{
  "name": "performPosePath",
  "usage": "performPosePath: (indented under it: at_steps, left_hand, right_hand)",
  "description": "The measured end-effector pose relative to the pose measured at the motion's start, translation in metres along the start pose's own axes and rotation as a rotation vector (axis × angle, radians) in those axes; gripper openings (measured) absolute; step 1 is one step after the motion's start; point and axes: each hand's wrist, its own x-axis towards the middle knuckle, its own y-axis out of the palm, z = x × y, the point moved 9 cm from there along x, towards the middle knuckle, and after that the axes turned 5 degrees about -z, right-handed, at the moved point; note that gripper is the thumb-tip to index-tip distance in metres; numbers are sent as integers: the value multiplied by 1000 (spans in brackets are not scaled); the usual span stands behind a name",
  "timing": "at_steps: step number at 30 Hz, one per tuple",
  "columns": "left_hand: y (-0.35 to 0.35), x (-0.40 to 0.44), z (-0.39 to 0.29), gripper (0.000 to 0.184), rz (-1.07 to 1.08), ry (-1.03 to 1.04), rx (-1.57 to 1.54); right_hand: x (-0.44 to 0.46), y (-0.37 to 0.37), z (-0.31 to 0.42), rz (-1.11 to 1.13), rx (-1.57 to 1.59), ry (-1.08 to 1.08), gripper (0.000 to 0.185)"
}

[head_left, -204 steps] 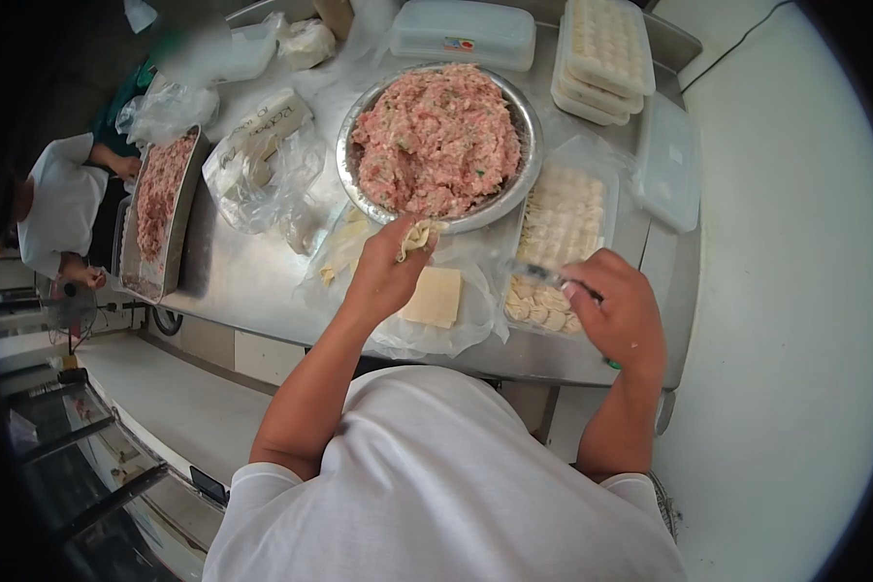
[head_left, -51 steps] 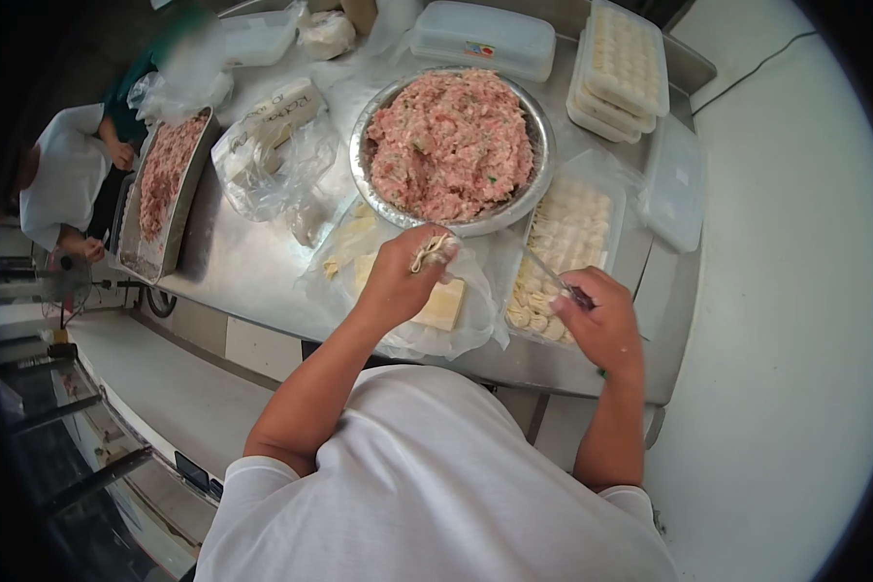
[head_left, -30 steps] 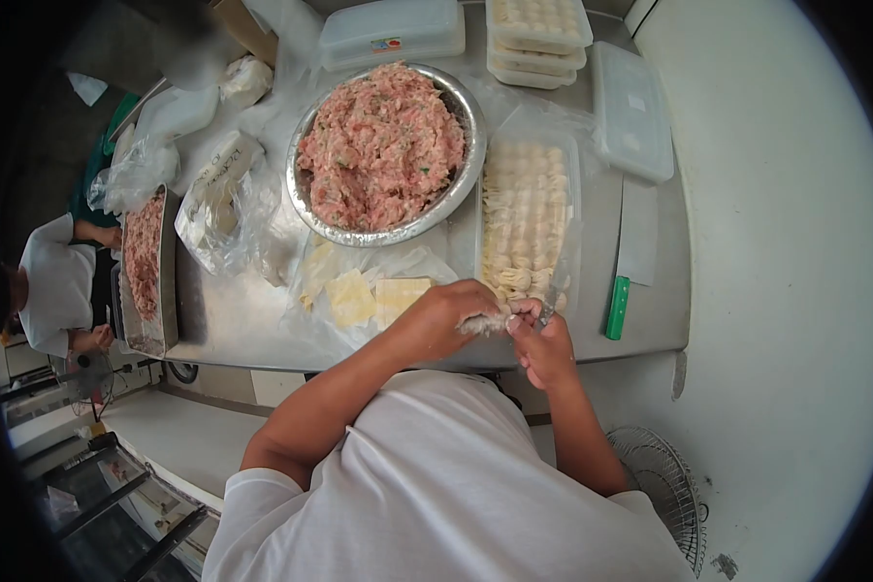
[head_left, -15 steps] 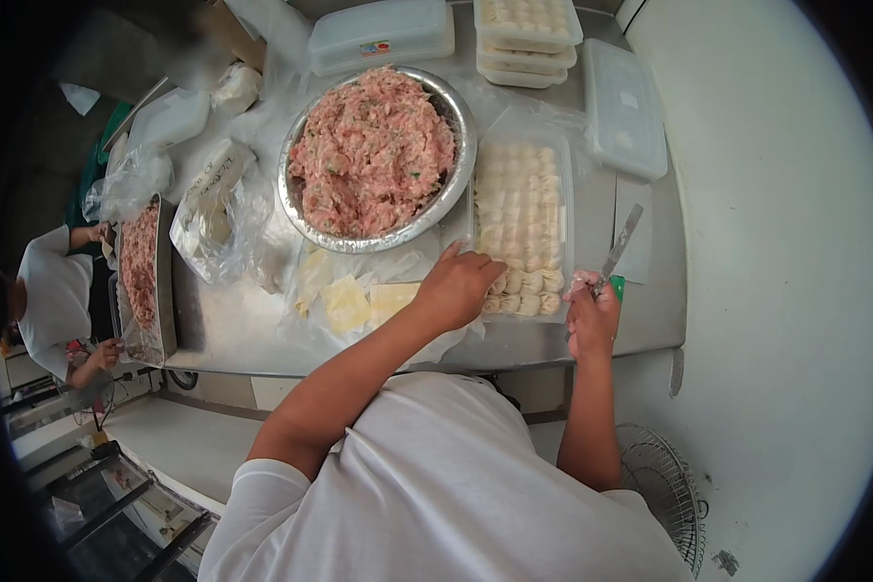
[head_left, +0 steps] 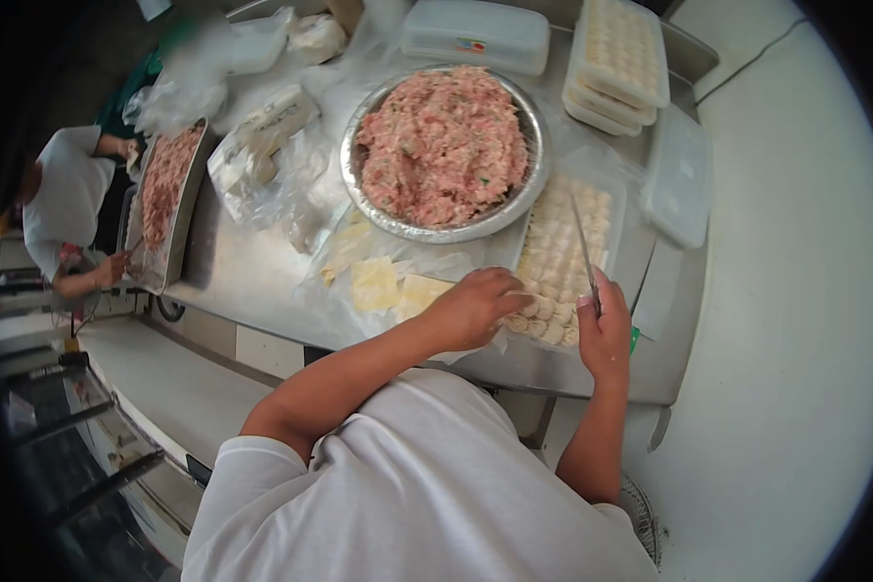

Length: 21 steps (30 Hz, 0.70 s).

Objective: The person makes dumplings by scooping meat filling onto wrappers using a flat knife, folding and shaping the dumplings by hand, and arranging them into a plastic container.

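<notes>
My left hand (head_left: 480, 308) reaches over the near left edge of a clear tray of dumplings (head_left: 565, 233), its fingers apart at the front row. In my right hand (head_left: 604, 320), beside the tray's near right side, a thin metal spatula or knife (head_left: 580, 238) points up and away over the dumplings. Behind my hands a steel bowl (head_left: 351, 184) holds a heap of pink minced filling (head_left: 441, 145). Square yellow wrappers (head_left: 375, 284) lie on plastic left of my left hand, which partly covers another stack (head_left: 419, 294).
Stacked dumpling boxes (head_left: 619, 58), a lidded box (head_left: 473, 37) and a loose lid (head_left: 677, 175) stand farther back. Plastic bags (head_left: 267, 160) lie left of the bowl. At far left a co-worker (head_left: 68, 189) handles a meat-filled metal tray (head_left: 186, 209).
The bundle in my left hand is gone; that hand moved from above the wrappers to the dumpling tray. My right hand still holds the blade, now tilted away. The view swung back and forth.
</notes>
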Motion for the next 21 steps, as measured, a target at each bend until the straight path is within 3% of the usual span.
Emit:
performPosePath:
  at_steps: [1, 2, 4, 5, 7, 15, 18, 20, 21]
  left_hand:
    - [-13, -15, 9, 43, -31, -62, -18]
    - [-24, -29, 17, 43, -61, -120, -39]
    - [-31, -60, 31, 41, -31, -170, 4]
    - [-28, -73, 40, 39, 5, -217, 46]
    - [-28, -86, 45, 36, -6, -209, 77]
    - [-26, -101, 51, 26, -94, -200, 35]
    - [-28, -102, 65, 22, -131, -298, -119]
    - [-28, -128, 108, 20, -490, -689, -938]
    - [-35, -133, 111, 20, -494, -693, -940]
  right_hand:
    - [7, 1, 29, 1, -93, -214, 34]
    - [16, 0, 38, 9, -91, -219, 34]
    - [31, 18, 69, 177, -257, -423, 35]
    - [41, 22, 80, 187, -255, -434, 35]
    - [58, 48, 103, 269, -606, -582, 31]
    - [76, 116, 124, 556, -733, -845, 23]
    - [81, 110, 121, 545, -606, -801, 20]
    - [82, 104, 114, 519, -498, -777, 20]
    - [81, 101, 110, 534, -319, -713, 19]
